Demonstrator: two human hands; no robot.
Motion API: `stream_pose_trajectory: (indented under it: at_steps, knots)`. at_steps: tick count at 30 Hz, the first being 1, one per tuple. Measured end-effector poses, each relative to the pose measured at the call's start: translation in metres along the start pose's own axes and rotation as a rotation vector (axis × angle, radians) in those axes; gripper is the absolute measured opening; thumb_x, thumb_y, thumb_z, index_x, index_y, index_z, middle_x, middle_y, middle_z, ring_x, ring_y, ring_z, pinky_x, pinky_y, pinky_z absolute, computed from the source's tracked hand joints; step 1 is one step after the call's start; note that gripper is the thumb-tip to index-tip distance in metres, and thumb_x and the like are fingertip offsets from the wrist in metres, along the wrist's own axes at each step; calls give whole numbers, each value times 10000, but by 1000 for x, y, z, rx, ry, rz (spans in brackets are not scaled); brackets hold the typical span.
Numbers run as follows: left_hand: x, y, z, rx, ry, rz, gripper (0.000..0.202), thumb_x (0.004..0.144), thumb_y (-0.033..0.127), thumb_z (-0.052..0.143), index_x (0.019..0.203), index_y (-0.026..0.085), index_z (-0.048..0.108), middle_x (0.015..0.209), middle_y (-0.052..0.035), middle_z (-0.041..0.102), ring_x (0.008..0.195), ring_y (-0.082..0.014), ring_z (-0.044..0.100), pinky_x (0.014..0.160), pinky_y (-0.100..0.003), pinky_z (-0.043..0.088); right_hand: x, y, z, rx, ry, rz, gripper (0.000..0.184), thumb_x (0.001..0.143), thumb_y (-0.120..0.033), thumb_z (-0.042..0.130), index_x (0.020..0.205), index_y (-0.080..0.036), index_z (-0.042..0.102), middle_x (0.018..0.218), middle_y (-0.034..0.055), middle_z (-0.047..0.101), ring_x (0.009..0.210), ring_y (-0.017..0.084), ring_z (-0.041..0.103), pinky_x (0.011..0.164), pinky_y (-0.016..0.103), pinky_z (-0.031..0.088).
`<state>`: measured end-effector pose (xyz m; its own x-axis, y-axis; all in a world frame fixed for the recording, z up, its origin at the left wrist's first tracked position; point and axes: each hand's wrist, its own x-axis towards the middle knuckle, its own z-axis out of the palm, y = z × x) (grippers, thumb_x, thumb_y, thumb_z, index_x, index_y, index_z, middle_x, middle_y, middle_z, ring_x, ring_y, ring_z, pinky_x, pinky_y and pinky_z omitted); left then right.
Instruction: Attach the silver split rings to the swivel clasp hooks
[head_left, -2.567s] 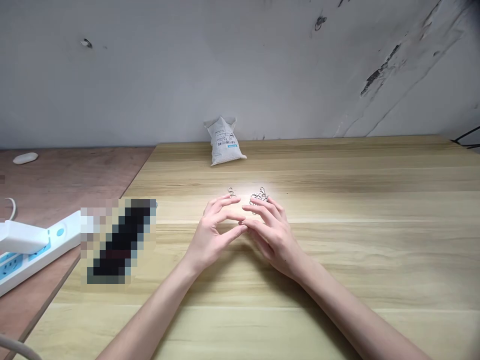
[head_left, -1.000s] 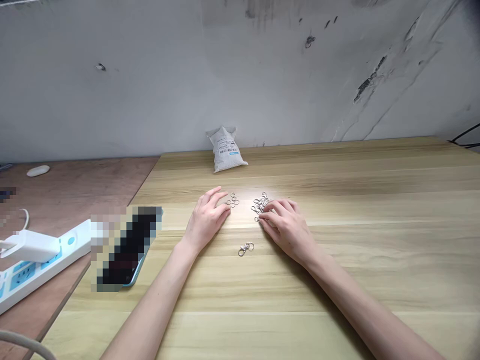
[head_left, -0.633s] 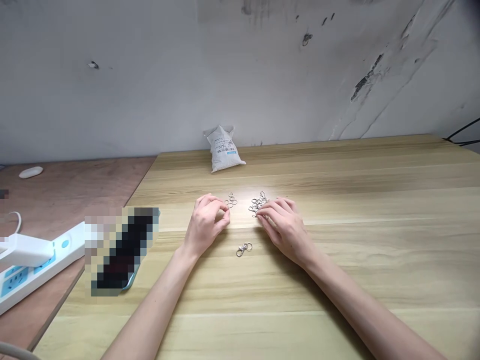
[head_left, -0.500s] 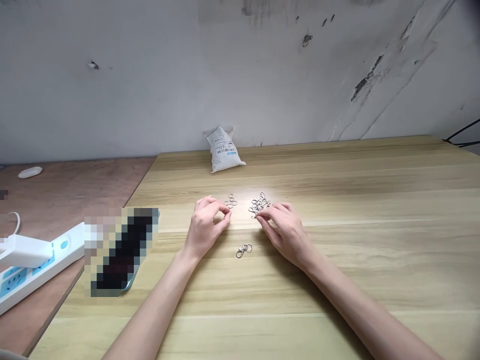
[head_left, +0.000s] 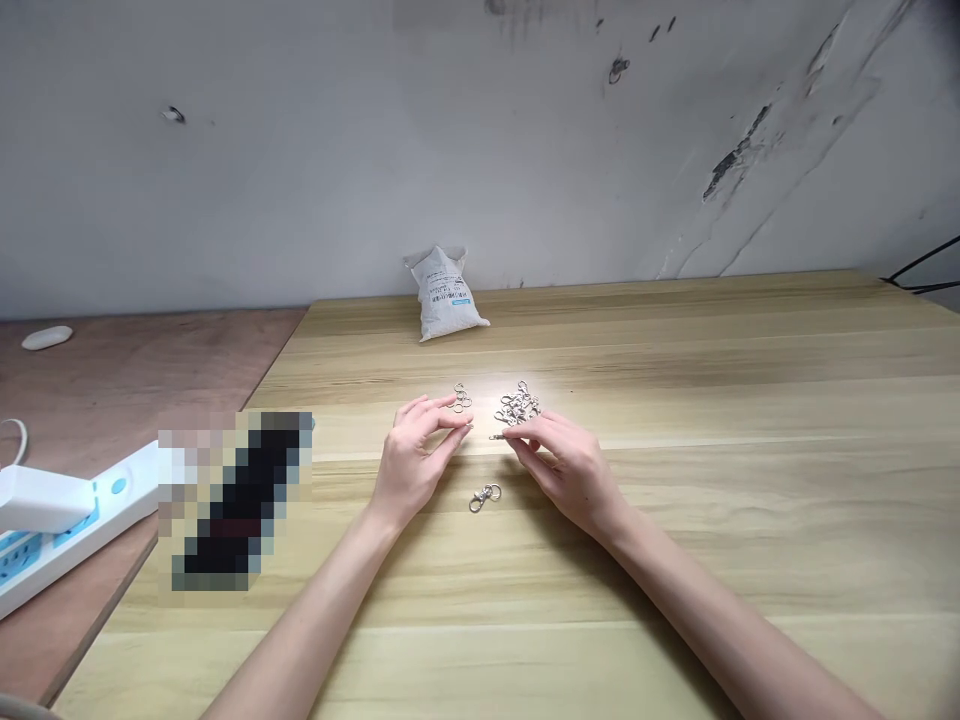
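Observation:
Both my hands rest on the light wooden table (head_left: 675, 480). My left hand (head_left: 415, 460) pinches a small split ring between thumb and forefinger, just in front of a few loose rings (head_left: 459, 399). My right hand (head_left: 564, 464) pinches a small metal clasp, its tip pointing left toward my left fingertips. Behind my right fingers lies a pile of silver clasps (head_left: 517, 404). One joined clasp and ring (head_left: 484, 495) lies on the table between my wrists.
A small white bag (head_left: 444, 293) leans near the wall at the table's back edge. A blurred dark phone (head_left: 236, 495) lies at the table's left edge. A white power strip (head_left: 67, 515) sits on the lower brown surface (head_left: 135, 370) to the left.
My hands parted, showing a joined clasp and ring lying between them. The left hand then picked a ring from the loose rings and the right drew a clasp from the pile; both moved toward each other.

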<state>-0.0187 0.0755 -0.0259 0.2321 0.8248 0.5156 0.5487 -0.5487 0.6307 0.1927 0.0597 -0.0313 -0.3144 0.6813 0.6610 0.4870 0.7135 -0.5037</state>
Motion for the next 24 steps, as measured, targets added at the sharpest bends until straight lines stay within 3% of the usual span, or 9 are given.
stream_pose_trajectory:
  at_steps: [6,15,21,24]
  knots:
    - [-3,13,4,-12,-22,-72,55,851,247,672,802,245,699,1189,-21,678,1253,-242,489,1047,-501,383,1,-4,-3,-60,-12,-32,123,906,-121,562,949,-200,646,927,63,707,809,177,598,715,325,479]
    - [-3,17,5,51,-36,-32,73,872,232,640,846,253,704,1278,-23,618,1311,-251,417,1072,-531,350,4,-4,-4,-216,38,-36,109,899,-170,590,909,-231,680,1095,75,689,982,223,596,841,396,439]
    - [-4,16,4,253,-108,115,93,884,231,618,857,264,700,1308,-26,593,1333,-274,406,1103,-589,267,2,-5,-6,-236,30,-30,138,891,-162,594,940,-264,674,1129,62,668,1016,230,576,857,409,428]
    - [-4,17,5,354,-151,223,118,890,201,592,870,253,695,1333,-44,577,1350,-280,398,1125,-593,236,2,-6,-6,-222,-16,-69,164,896,-142,574,957,-265,664,1051,48,688,1003,220,583,868,404,421]
